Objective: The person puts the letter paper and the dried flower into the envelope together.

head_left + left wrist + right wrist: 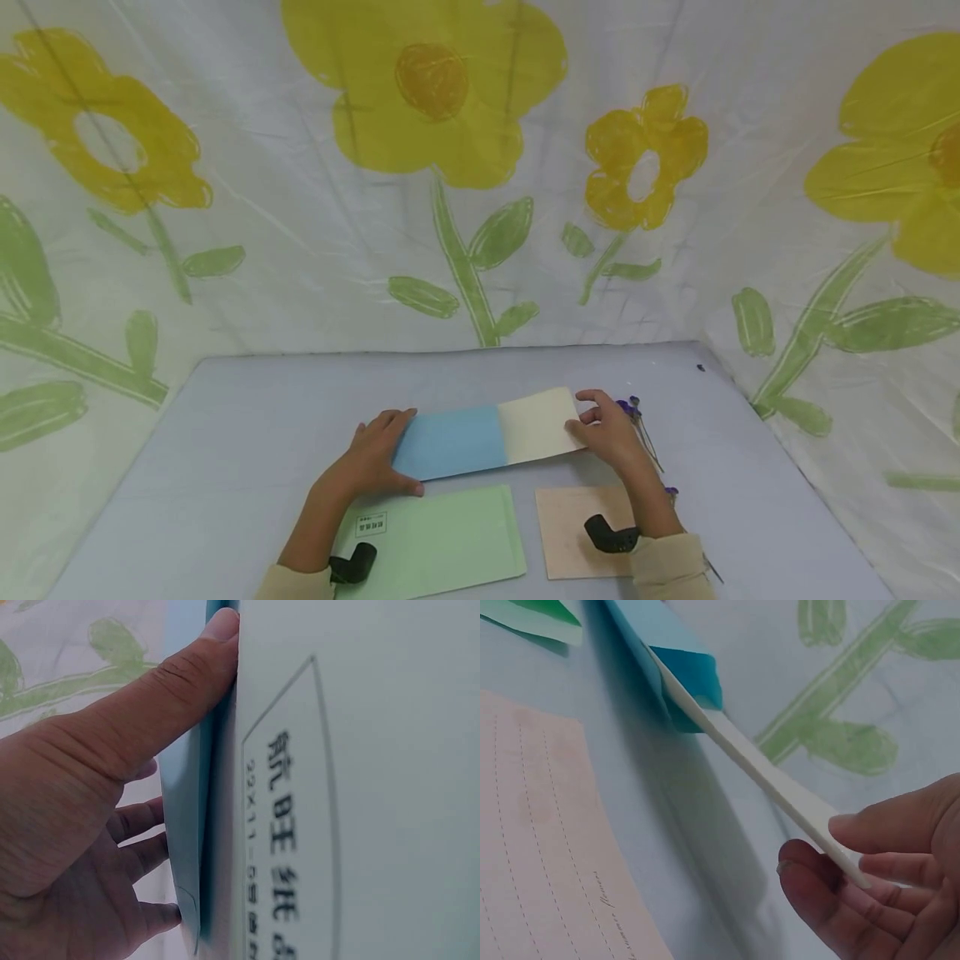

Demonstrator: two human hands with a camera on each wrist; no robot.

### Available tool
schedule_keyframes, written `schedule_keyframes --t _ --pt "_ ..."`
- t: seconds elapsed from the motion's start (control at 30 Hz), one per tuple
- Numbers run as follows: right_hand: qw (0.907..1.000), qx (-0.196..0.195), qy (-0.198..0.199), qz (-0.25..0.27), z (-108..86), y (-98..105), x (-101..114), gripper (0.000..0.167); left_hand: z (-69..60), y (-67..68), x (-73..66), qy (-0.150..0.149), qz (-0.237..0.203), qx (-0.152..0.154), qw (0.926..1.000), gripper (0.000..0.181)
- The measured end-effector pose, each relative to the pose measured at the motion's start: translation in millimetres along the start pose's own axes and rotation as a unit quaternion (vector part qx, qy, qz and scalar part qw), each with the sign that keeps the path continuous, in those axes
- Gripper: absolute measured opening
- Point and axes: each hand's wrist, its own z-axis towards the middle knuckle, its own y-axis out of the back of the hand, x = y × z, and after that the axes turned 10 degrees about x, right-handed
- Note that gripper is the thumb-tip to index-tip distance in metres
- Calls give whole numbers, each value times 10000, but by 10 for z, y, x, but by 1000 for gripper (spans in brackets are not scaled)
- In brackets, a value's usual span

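Observation:
A blue envelope (453, 437) is held slightly above the table, with a cream sheet of paper (538, 425) sticking out of its right end. My left hand (375, 462) grips the envelope's left end, thumb along the near edge and fingers at the far side. In the left wrist view the thumb (180, 686) lies against the blue envelope (184, 795). At the sheet's outer end, my right hand (611, 429) pinches the paper between thumb and fingers. The right wrist view shows the sheet (772, 784) running into the envelope's mouth (682, 671); its inner part is hidden.
A green envelope (442, 542) with a printed label lies in front, partly under my left forearm. Pink lined paper (562, 533) lies to its right. Purple dried flowers (634, 408) rest beside my right hand. A flower-printed curtain (337, 275) hangs behind the table (262, 433).

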Motion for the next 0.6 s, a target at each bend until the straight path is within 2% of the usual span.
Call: schedule_keyframes --t 0.2,0.47,0.6 --pt "9969 -438 286 -587 -18 -3 8 21 -1 6 -6 25 25 -19 10000 118" --pt "9961 -374 521 -598 -20 -88 39 14 -11 8 -2 12 -17 -17 10000 117" --pt "9959 -315 514 -678 -17 -125 51 14 -5 0 9 -2 -1 -45 10000 117"
